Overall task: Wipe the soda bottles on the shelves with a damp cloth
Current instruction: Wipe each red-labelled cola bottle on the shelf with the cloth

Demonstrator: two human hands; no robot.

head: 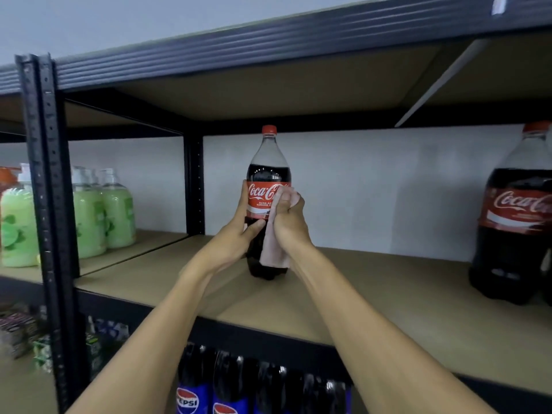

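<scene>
Left hand [239, 231] grips tall dark cola bottle w/ red label [268, 156], upright on tan board shelf [373, 282]; right hand [291, 224] clutches pale pink cloth [276, 252] against it. Wipe underway — big cola bottle [513, 234] at right, Pepsi bottles [191, 392] below prob. pending.

Green pump bottles [103, 212], blurred small packets [18, 334] beneath them, grey wall [373, 180] behind

Head view, near, facing the shelf [373, 282].
</scene>
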